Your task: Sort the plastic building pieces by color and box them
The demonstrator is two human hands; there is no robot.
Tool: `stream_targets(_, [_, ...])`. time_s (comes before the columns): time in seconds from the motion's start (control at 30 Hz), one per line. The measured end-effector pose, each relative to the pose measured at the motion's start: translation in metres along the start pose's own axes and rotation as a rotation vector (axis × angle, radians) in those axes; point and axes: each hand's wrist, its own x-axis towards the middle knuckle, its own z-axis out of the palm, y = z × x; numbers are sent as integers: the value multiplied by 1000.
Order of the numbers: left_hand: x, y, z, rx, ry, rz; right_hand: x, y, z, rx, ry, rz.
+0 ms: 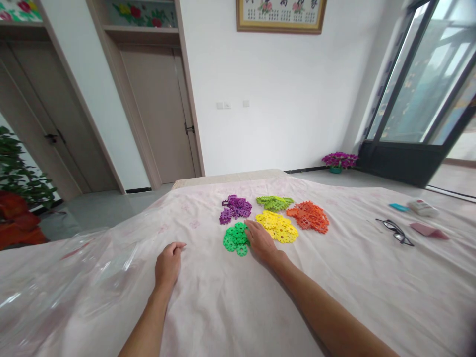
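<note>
My right hand (261, 241) reaches over the right edge of a pile of green snowflake-shaped plastic discs (235, 239). Its fingers are stretched out and seem to touch the pile, covering part of it. My left hand (168, 263) rests on the cloth to the left of the green discs, its fingers curled in and nothing visible in them. Right of my right hand lies a heap of yellow flower-shaped discs (280, 229). Behind are purple pieces (238, 206) and light green pieces (274, 203), with orange-red square pieces (310, 217) further right.
A pale, wrinkled cloth (208, 307) covers the surface. Clear plastic wrapping (92, 277) lies at left. To the right are eyeglasses (395, 231), a pinkish cloth (429, 230), a blue item (398, 207) and a white packet (422, 208).
</note>
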Motion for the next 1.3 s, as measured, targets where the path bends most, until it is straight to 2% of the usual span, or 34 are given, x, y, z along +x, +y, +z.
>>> stream_targets(0.13, [-1, 1, -1, -7, -10, 7, -4, -18, 20, -48, -76, -131])
stream_targets(0.23, [0, 0, 0, -3, -5, -3, -5, -26, 25, -45, -74, -128])
stream_targets(0.4, [0, -2, 0, -19, -14, 11, -10, -34, 23, 79, -76, -150])
stream_targets(0.47, [0, -2, 0, -22, -16, 16, -10, -33, 20, 126, -30, -106])
stream_targets(0.6, [-2, 0, -1, -25, -7, 7, -8, -23, 11, 81, 62, 95])
stream_targets(0.7, [-2, 1, -2, -37, -8, 13, -8, -15, 5, -29, -13, 216])
stream_targets(0.8, [-3, 0, -1, -55, -16, 12, -10, -10, 2, -141, -48, 252])
stream_targets(0.93, [-4, -1, -1, -57, -17, 13, -12, -11, -2, -199, -15, 189])
stream_targets(1.17, [-9, 0, -2, -62, -20, 38, -15, -15, 0, -92, -138, 52])
stream_targets(1.3, [-13, 3, -4, -81, -26, 42, -17, -17, -1, -52, -158, 42])
